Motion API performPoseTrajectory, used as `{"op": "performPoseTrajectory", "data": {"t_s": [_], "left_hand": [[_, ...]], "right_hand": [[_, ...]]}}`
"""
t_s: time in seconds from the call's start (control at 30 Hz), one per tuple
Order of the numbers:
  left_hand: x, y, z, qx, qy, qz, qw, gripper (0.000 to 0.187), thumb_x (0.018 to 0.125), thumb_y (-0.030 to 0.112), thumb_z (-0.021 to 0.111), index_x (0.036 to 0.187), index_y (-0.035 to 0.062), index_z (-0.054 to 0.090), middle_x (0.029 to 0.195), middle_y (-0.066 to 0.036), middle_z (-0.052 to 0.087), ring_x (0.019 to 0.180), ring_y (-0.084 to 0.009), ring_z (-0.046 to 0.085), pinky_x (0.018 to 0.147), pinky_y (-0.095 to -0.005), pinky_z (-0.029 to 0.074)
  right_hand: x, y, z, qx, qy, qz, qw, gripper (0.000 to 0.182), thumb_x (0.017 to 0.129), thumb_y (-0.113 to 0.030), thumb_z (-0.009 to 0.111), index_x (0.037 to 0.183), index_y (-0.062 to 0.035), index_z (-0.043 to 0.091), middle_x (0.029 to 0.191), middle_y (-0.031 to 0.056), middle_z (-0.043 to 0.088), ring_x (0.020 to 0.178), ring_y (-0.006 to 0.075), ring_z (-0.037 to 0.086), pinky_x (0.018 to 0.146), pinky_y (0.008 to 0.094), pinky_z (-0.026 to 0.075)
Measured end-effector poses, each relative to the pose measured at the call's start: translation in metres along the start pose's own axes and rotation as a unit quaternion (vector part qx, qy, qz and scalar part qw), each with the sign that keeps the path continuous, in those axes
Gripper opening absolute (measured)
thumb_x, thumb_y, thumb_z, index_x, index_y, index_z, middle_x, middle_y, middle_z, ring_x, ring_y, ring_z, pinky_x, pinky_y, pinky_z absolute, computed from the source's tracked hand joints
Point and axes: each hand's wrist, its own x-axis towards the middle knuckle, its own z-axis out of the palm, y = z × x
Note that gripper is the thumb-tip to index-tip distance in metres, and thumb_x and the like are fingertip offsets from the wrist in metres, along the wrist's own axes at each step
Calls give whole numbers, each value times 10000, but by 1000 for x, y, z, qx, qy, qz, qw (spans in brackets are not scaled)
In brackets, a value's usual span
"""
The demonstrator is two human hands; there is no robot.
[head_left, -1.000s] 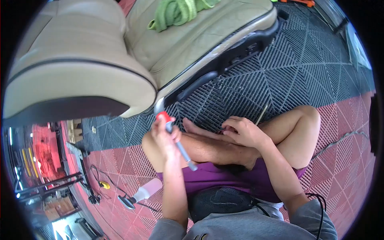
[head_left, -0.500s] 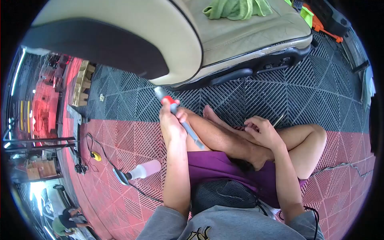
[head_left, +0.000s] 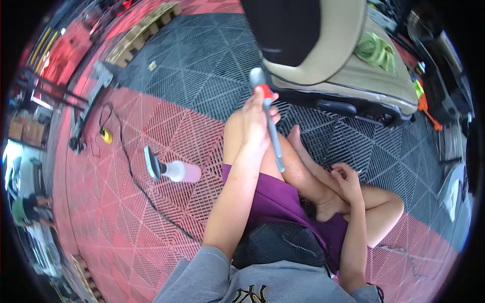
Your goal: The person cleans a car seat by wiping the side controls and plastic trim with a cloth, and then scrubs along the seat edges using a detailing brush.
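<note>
My left hand (head_left: pixel 256 120) is closed round a long grey tool (head_left: pixel 273 134) with a red band, raised over my left leg. The tool has a pale rounded end at the top and a thin shaft running down to a small notched tip. My right hand (head_left: pixel 348 183) rests by my crossed shins with its fingers curled in. Whatever those fingers may hold is hidden. In front of me stands a beige and black car seat (head_left: pixel 343 83), removed from a car, with a green cloth (head_left: pixel 376 52) lying on its cushion.
A spray bottle with pink liquid (head_left: pixel 186 172) lies on the red floor tiles to my left. Near it runs a black cable (head_left: pixel 132 174) with a yellow piece (head_left: pixel 106 135). A wooden pallet (head_left: pixel 139 38) lies at the far left. Orange equipment (head_left: pixel 429 113) sits beyond the seat.
My view has turned left, so the seat now appears farther right. The left hand still grips the grey tool, which now points more upright. My right hand stays by my shins.
</note>
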Motion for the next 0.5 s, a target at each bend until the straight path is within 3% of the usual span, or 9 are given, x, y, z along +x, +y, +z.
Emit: {"op": "performPoseTrajectory", "data": {"t_s": [0.03, 0.13, 0.27, 0.43, 0.5], "left_hand": [[4, 2, 0, 3, -4, 6, 1000, 331, 1033, 338, 530, 1149, 29, 513, 1012, -118, 636, 623, -103, 488, 540, -256, 421], [6, 18, 8, -31, 20, 36, 999, 350, 1041, 357, 508, 1179, 35, 512, 1013, -95, 632, 661, -110, 499, 573, -259, 432], [0, 48, 7, -92, 33, 67, 993, 362, 1063, 409, 412, 1140, 64, 491, 974, -59, 609, 651, -106, 467, 587, -265, 414], [10, 48, -16, -65, 69, 65, 993, 377, 1067, 440, 367, 1085, 74, 459, 883, -68, 605, 569, -84, 431, 495, -238, 363], [23, 33, -29, -16, 99, 41, 994, 342, 1050, 410, 447, 1115, 75, 428, 828, -86, 599, 516, -73, 417, 435, -224, 330]], "right_hand": [[1, 4, -1, 17, 7, 21, 1000, 197, 857, -47, 694, 1040, 26, 674, 868, 116, 686, 772, 176, 656, 708, 295, 526], [0, -20, -9, -88, -30, -53, 994, 213, 847, -53, 704, 1043, 24, 675, 896, 118, 677, 791, 185, 659, 712, 298, 526], [7, -33, -29, -216, -81, -77, 970, 270, 826, -81, 718, 1065, 32, 667, 932, 147, 675, 816, 247, 668, 755, 350, 535], [31, 2, -64, -261, -148, 30, 953, 272, 886, -133, 672, 1098, 35, 648, 937, 141, 690, 855, 227, 662, 792, 335, 522], [30, 23, -81, -275, -154, 81, 946, 274, 891, -160, 667, 1089, 28, 656, 977, 168, 696, 868, 267, 669, 797, 346, 518]]}}
